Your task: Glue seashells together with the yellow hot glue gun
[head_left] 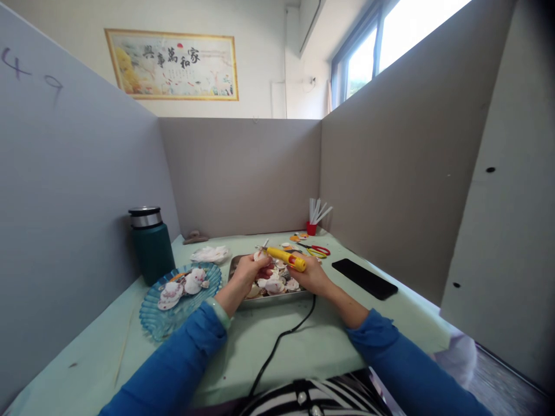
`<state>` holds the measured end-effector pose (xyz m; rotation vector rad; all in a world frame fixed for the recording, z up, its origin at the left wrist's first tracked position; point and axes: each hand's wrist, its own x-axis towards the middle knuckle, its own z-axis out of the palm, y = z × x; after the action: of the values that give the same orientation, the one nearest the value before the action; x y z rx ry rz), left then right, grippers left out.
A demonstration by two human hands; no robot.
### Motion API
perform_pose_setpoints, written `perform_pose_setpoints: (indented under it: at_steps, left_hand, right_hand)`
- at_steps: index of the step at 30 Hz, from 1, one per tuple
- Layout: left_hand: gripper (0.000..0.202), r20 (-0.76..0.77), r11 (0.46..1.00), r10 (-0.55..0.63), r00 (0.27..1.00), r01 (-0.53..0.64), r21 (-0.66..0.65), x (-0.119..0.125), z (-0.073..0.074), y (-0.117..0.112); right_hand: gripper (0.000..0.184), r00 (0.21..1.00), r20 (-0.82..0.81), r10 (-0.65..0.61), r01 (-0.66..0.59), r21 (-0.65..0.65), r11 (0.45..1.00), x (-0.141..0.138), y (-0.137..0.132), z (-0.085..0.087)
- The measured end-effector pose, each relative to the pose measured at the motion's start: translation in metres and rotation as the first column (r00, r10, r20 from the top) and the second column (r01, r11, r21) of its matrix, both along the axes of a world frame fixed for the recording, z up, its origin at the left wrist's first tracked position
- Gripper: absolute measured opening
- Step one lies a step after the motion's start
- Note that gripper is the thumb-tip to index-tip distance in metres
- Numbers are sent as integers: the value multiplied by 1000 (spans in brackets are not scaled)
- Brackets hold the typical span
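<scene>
My right hand (310, 274) is closed around a yellow hot glue gun (284, 256), whose front end points left toward my other hand. A black cord (281, 335) runs from below my right hand to the table's near edge. My left hand (248, 274) pinches a pale seashell (261, 256) close to the tip of the glue gun; I cannot tell whether they touch. Both hands are above a metal tray (273, 299) that holds many loose shells (274, 285), partly hidden by my hands.
At left are a blue glass plate (151, 323) with joined shell pieces (194, 281) and a green bottle (152, 248). White tissue (210, 254), scissors (317, 251), a red cup of white sticks (311, 229) and a black phone (364, 278) lie around. Grey partitions (243, 173) enclose the table.
</scene>
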<state>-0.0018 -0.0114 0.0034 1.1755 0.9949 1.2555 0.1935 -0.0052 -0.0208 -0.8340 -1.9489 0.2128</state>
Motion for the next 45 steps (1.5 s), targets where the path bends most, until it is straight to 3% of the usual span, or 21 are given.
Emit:
perform_pose_setpoints:
  at_steps: [14, 45]
  left_hand:
    - [39, -230, 997, 55, 972, -41, 63, 2, 1, -4]
    - [25, -280, 994, 37, 959, -7, 108, 7, -1, -2]
  right_hand:
    - [6, 999, 0, 38, -38, -23, 999, 0, 1, 0]
    - [1, 999, -2, 32, -32, -23, 999, 0, 0, 1]
